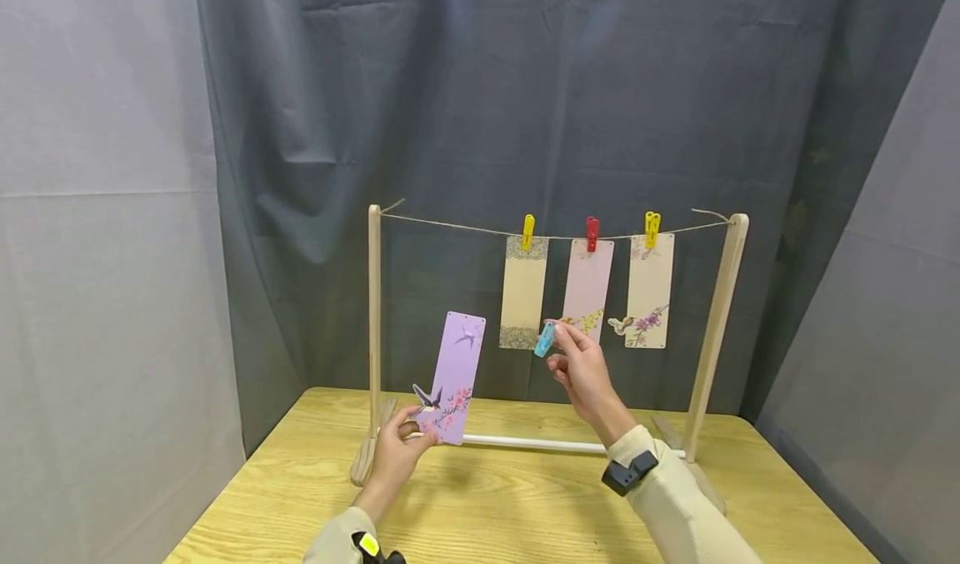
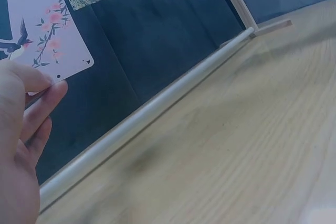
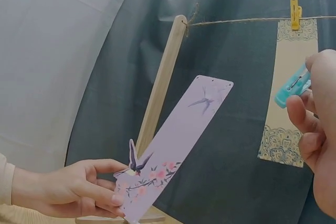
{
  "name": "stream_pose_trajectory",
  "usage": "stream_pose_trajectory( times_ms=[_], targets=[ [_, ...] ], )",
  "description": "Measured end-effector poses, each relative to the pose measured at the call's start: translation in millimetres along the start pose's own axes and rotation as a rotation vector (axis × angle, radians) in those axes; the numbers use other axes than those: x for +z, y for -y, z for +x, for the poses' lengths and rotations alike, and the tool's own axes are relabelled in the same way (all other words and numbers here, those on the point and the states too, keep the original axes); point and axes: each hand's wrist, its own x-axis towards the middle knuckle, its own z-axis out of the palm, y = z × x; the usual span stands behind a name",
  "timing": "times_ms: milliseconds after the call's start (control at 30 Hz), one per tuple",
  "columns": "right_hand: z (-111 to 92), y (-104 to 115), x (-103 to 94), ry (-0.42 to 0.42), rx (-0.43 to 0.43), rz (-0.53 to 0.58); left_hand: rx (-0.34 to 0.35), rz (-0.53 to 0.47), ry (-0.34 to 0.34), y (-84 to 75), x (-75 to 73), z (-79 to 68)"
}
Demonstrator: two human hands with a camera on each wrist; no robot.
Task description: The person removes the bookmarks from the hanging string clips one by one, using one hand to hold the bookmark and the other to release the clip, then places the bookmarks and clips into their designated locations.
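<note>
My left hand pinches the lower left corner of a purple bookmark printed with pink blossoms and swallows. The bookmark stands nearly upright, leaning a little right, below the left stretch of the string. Between thumb and fingertips, my right hand grips a light blue clothespin, which overlaps the space between two hanging cards in the head view. In the right wrist view the clothespin appears in front of the lace-patterned beige bookmark. Thumb and fingers meet at the purple bookmark's bottom edge in the left wrist view.
Three bookmarks hang from the string under a yellow clothespin, a red clothespin and another yellow clothespin. Wooden posts carry the string, with a white bar low between them. A dark curtain hangs behind the wooden table.
</note>
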Motion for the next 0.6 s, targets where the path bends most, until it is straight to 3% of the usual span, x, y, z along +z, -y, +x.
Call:
stream_pose_trajectory(
  times_ms=[333,600],
  targets=[
    [-10.8,1.6,-13.9,-0.003,-0.008,-0.093,-0.008,-0.012,-0.004,5.5,-3.8,-11.3],
    [-14.4,-3.3,-21.5,-0.005,-0.021,-0.162,0.036,0.025,0.032,12.0,-8.8,-24.9]
  ],
)
